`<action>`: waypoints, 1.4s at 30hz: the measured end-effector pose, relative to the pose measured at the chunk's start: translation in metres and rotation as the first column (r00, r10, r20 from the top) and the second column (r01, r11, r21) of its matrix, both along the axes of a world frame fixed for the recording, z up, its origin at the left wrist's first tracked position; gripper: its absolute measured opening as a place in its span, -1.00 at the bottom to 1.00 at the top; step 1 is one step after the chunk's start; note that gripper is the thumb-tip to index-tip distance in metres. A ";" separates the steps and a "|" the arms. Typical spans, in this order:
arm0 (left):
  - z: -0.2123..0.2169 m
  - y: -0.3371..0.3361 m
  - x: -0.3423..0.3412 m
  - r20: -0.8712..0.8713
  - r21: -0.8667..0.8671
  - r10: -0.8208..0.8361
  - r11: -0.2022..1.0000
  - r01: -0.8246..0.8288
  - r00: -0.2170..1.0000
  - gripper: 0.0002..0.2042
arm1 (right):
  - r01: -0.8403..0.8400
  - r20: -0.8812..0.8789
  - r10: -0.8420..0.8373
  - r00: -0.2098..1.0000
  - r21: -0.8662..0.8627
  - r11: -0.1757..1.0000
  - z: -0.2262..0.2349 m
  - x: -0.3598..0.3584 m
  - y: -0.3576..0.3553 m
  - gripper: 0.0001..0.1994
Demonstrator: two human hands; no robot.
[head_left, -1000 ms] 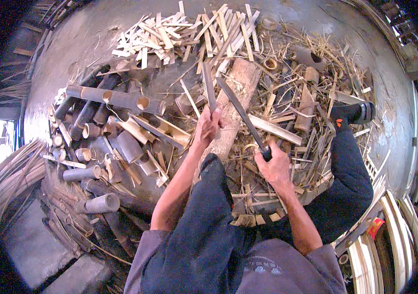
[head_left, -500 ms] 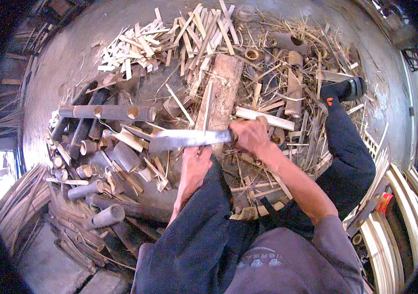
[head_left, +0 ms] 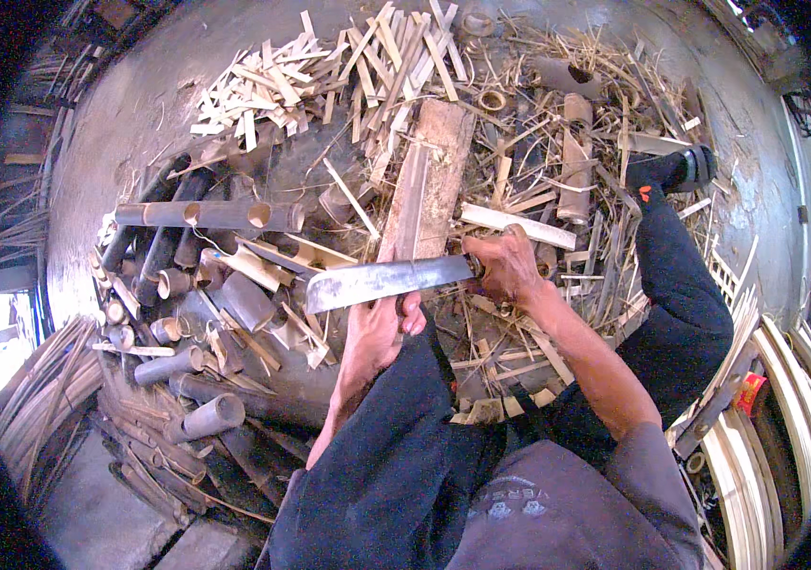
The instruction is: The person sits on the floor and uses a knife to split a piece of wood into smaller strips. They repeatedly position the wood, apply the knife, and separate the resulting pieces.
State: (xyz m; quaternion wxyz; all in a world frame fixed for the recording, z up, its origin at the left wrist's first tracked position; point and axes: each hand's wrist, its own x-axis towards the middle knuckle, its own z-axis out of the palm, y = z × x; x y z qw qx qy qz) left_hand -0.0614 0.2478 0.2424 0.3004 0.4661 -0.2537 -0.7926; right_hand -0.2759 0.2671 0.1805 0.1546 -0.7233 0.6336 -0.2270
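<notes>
My right hand (head_left: 505, 266) is closed around the handle of a machete (head_left: 372, 282). Its broad steel blade points left, crossing just above my left hand (head_left: 375, 334). The fingers of that hand are wrapped around the near end of a bamboo strip (head_left: 412, 195). The strip runs away from me along a thick wooden board (head_left: 445, 157), its greyish-brown face upward. The blade hides part of the strip near my fingers, and I cannot tell if it touches it.
Split bamboo pieces (head_left: 277, 81) are heaped at the far left. Cut bamboo tubes (head_left: 225, 217) lie to the left, some dark. Shavings and offcuts cover the ground beyond my right hand, around a bamboo tube (head_left: 574, 157). Long pale strips (head_left: 743, 484) stand bundled at right.
My right hand and the machete have shifted slightly right, and the blade is no longer blurred. The bamboo strip has turned from its narrow edge to a wider, darker face.
</notes>
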 end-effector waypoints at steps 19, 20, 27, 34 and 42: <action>-0.039 -0.001 -0.005 0.080 -0.072 -0.119 0.990 0.124 0.990 -0.86 | 0.145 -0.098 -0.122 0.988 0.289 0.946 0.012 0.012 0.019 -0.67; -0.034 0.001 -0.010 0.152 -0.140 -0.145 0.976 0.166 0.978 -0.87 | 0.079 -0.106 -0.052 0.993 0.271 0.959 0.009 0.016 0.019 -0.67; 0.002 0.003 0.009 0.061 -0.067 -0.131 0.989 0.135 0.989 -0.76 | 0.036 -0.086 -0.036 0.996 -0.009 0.999 -0.044 0.002 -0.017 -0.74; -0.018 0.008 0.036 -0.086 0.073 -0.208 0.974 0.215 0.974 -0.73 | 0.460 -0.119 -0.444 0.888 0.254 0.851 -0.021 -0.075 -0.011 -0.62; -0.018 -0.004 0.005 -0.124 0.069 -0.095 0.992 0.104 0.988 -0.63 | -0.022 0.013 0.022 1.000 -0.048 0.999 -0.029 -0.013 -0.003 -0.65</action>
